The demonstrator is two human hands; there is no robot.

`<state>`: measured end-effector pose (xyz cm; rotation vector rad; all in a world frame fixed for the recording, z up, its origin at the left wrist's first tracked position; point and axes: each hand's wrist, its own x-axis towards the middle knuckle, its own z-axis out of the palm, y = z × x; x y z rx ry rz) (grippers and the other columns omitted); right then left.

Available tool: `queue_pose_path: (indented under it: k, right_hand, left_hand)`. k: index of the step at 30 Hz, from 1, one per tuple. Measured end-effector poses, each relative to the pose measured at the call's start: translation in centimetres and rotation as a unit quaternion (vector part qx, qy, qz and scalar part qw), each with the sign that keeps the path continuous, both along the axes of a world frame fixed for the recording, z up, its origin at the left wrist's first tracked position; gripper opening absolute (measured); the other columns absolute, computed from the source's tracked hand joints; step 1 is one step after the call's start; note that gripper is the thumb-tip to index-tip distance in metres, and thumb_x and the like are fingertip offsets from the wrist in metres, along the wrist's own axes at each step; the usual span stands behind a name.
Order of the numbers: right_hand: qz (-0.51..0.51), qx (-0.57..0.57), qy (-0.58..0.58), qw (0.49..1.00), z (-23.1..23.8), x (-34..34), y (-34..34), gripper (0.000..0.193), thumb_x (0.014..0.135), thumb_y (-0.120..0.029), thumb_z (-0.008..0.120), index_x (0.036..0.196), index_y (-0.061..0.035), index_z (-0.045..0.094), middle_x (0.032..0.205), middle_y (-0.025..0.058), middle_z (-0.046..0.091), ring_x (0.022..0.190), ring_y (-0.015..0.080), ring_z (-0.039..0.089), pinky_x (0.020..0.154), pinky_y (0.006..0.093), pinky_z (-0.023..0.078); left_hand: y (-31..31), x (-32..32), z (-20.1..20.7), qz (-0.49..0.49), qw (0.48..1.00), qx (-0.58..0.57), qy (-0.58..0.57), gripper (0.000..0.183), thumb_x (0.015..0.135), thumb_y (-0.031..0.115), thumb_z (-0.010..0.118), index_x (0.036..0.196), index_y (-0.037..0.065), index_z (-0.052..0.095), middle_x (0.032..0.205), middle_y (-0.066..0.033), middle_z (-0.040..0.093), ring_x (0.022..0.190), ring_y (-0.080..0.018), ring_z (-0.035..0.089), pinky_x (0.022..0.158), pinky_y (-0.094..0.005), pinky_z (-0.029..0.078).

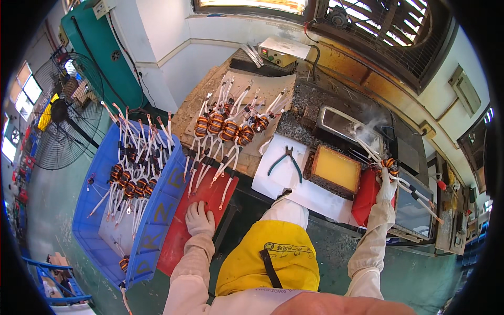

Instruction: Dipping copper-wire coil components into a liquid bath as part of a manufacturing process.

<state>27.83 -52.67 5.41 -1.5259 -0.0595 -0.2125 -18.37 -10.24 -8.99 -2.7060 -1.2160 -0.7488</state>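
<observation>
My gloved right hand [387, 188] grips a copper-wound toroidal coil [389, 165] at the right. White-sleeved leads run from both sides of the coil. One bundle reaches over the metal-rimmed solder pot [336, 124], where smoke rises; whether the tips touch the solder is hard to see. My gloved left hand [200, 218] lies with its fingers apart on a red board [181, 239], holding nothing. Just beyond it, several similar coils [229, 129] stand on the bench with their leads sticking out. A square tray of amber material [336, 172] sits between me and the pot.
A blue crate [163, 220] at the left holds several more coils. Green-handled cutters [287, 164] lie on white paper. Beside my right forearm is a red container [366, 202]. A control box [278, 55] stands at the bench's back, and a large fan [60, 110] at far left.
</observation>
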Motion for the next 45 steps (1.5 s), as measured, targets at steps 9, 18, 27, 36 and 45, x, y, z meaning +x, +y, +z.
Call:
queue_pose_path:
  k: [9,18,27,36,45]
  right_hand:
    - [0.001,0.007,-0.004,1.0,0.9,-0.6,0.7,0.03,0.087,-0.018,0.07,0.114,-0.0069,0.061,0.097,0.0014,0.066,0.073,0.0059,0.059,0.058,0.0192,0.051]
    - [-0.003,-0.002,0.001,1.0,-0.5,0.5,-0.6,0.036,0.087,-0.017,0.069,0.12,-0.0084,0.058,0.103,0.0026,0.066,0.079,0.0072,0.061,0.06,0.0212,0.053]
    - [0.003,0.0,0.002,1.0,0.6,-0.5,0.4,0.034,0.087,-0.019,0.07,0.117,-0.0076,0.059,0.102,0.0006,0.066,0.077,0.005,0.06,0.059,0.0184,0.051]
    - [-0.008,0.001,0.004,1.0,-0.1,0.1,-0.1,0.032,0.088,-0.019,0.068,0.117,-0.008,0.06,0.105,0.0011,0.068,0.077,0.0044,0.059,0.059,0.0175,0.049]
    - [0.004,0.009,-0.006,1.0,0.5,-0.4,0.3,0.031,0.088,-0.019,0.07,0.115,-0.0074,0.061,0.097,-0.0001,0.066,0.075,0.0049,0.059,0.059,0.0185,0.049]
  left_hand:
    - [0.0,0.0,-0.1,-0.002,1.0,0.001,0.0,0.045,0.078,0.026,0.063,0.12,0.011,0.057,0.122,-0.0121,0.053,0.117,-0.0324,0.049,0.096,-0.0487,0.042]
    - [0.1,0.1,-0.1,-0.004,1.0,0.005,0.004,0.045,0.078,0.026,0.062,0.121,0.011,0.057,0.122,-0.0119,0.053,0.117,-0.032,0.049,0.095,-0.0483,0.042]
    - [0.0,-0.1,-0.2,0.001,1.0,0.003,0.008,0.046,0.079,0.027,0.062,0.121,0.012,0.056,0.122,-0.0116,0.053,0.118,-0.0316,0.049,0.096,-0.0486,0.041]
    - [0.0,0.1,0.0,-0.002,1.0,-0.001,0.001,0.045,0.078,0.026,0.062,0.121,0.012,0.056,0.122,-0.0117,0.053,0.118,-0.0315,0.049,0.096,-0.0485,0.041]
    - [0.0,0.1,-0.1,0.001,1.0,-0.01,0.005,0.045,0.078,0.027,0.062,0.12,0.013,0.056,0.122,-0.0124,0.053,0.118,-0.0321,0.049,0.096,-0.049,0.041]
